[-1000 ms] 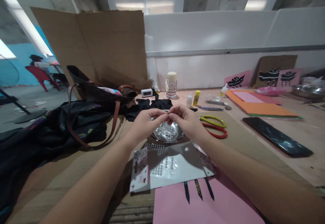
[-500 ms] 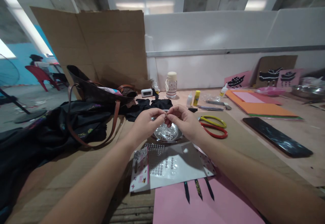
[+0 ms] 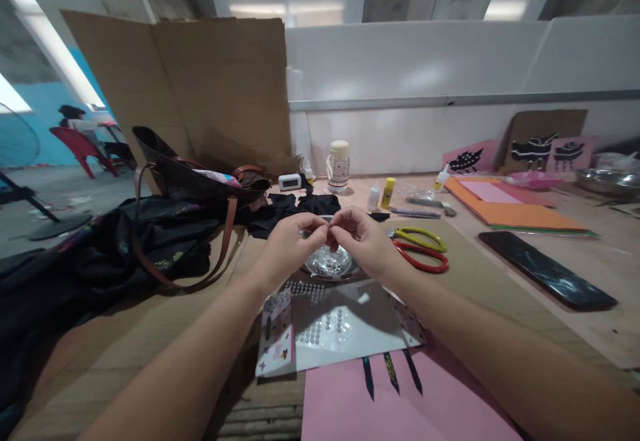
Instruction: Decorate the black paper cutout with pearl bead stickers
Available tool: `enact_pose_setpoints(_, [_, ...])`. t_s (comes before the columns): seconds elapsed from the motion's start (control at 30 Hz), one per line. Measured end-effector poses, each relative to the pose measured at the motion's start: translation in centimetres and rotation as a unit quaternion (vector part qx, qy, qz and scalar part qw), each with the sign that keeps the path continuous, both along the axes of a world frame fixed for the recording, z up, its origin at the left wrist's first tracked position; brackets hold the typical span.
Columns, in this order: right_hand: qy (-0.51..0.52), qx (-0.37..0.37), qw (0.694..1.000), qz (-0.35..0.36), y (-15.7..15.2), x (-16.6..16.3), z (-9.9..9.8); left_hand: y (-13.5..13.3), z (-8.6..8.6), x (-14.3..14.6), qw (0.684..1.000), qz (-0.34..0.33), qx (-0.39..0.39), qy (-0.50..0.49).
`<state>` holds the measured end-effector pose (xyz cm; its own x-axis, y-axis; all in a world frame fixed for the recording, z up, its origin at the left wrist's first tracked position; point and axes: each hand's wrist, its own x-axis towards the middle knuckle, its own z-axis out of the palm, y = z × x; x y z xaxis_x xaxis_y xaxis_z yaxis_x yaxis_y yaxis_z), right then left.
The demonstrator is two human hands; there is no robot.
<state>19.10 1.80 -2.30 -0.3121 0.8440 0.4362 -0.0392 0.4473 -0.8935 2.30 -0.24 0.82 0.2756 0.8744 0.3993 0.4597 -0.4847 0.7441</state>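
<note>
My left hand [image 3: 295, 244] and my right hand [image 3: 363, 241] meet fingertip to fingertip above a round metal bowl [image 3: 327, 271]. Both are closed in a pinch, and whatever sits between the fingertips is too small to name. Small shiny beads [image 3: 336, 260] lie in the bowl, which the hands partly cover. Nearer to me is a white sheet of stick-on gems [image 3: 360, 324], with grey, pearl-like dots in rows at its left. Under its front edge lies pink paper [image 3: 345, 408], bearing three dark pointed strips [image 3: 391, 373].
Scissors [image 3: 423, 248] with yellow and red handles lie right of the bowl, and a black phone [image 3: 547, 271] farther right. Behind stand a glue stick [image 3: 388, 193], a small white bottle [image 3: 373, 198] and a flask [image 3: 339, 168]. A handbag [image 3: 195, 178] and black cloth [image 3: 100, 254] fill the left.
Both hands stay over the bowl, their fingertips shifting slightly and drawing closer together. The view has moved a little; the objects on the table lie as before.
</note>
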Motion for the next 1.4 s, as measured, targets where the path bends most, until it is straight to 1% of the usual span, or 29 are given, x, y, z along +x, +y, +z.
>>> enact_pose_setpoints(0.23, [0.014, 0.002, 1.0, 0.006, 0.4, 0.2, 0.1, 0.9, -0.4, -0.5, 0.993, -0.055, -0.075, -0.079])
enact_pose_setpoints(0.43, [0.015, 0.007, 1.0, 0.008, 0.3, 0.1, 0.1, 1.3, -0.9, -1.0, 0.993, -0.07, -0.071, -0.058])
enact_pose_setpoints(0.57, [0.015, 0.011, 1.0, 0.005, 0.1, 0.1, 0.1, 1.3, -0.9, -1.1, 0.991, -0.076, -0.084, -0.076])
enact_pose_setpoints(0.63, [0.001, 0.042, 0.999, -0.021, -0.1, 0.3, 0.2, 1.3, -0.8, -1.1, 0.989, -0.063, -0.095, -0.091])
enact_pose_setpoints(0.7, [-0.031, 0.103, 0.992, -0.072, -0.3, 0.5, 0.3, 1.3, -0.8, -1.0, 0.989, -0.055, -0.097, -0.101])
enact_pose_setpoints(0.77, [-0.063, 0.161, 0.978, -0.112, -0.5, 0.8, 0.5, 1.2, -0.8, -0.9, 0.986, -0.06, -0.101, -0.117])
enact_pose_setpoints(0.9, [-0.096, 0.198, 0.966, -0.134, -0.8, 1.0, 0.8, 1.2, -0.8, -0.7, 0.982, -0.073, -0.101, -0.142])
enact_pose_setpoints(1.03, [-0.123, 0.228, 0.953, -0.155, -0.8, 0.9, 0.9, 1.0, -0.7, -0.5, 0.984, -0.069, -0.091, -0.137])
enact_pose_setpoints(1.13, [-0.115, 0.21, 0.96, -0.146, -0.7, 0.8, 1.1, 0.8, -0.4, -0.5, 0.992, -0.049, -0.075, -0.09])
enact_pose_setpoints(1.2, [-0.092, 0.184, 0.971, -0.123, -0.9, 0.8, 1.6, 0.9, -0.2, -0.8, 0.999, -0.008, -0.04, -0.022])
enact_pose_setpoints(1.23, [-0.083, 0.169, 0.976, -0.107, -1.2, 0.9, 1.9, 1.1, -0.1, -1.0, 0.999, 0.023, -0.006, 0.024])
enact_pose_setpoints(1.27, [-0.079, 0.156, 0.981, -0.09, -1.5, 1.1, 2.2, 1.3, -0.1, -1.3, 0.995, 0.056, 0.034, 0.074])
enact_pose_setpoints(1.33, [-0.101, 0.133, 0.984, -0.056, -2.5, 1.7, 2.7, 1.8, -0.3, -2.1, 0.973, 0.121, 0.107, 0.167])
enact_pose_setpoints(1.37, [-0.132, 0.13, 0.982, -0.043, -3.0, 2.1, 2.8, 2.1, -0.5, -2.6, 0.96, 0.147, 0.123, 0.202])
enact_pose_setpoints(1.4, [-0.172, 0.134, 0.976, -0.03, -3.6, 2.5, 2.8, 2.5, -0.8, -3.0, 0.95, 0.171, 0.123, 0.23])
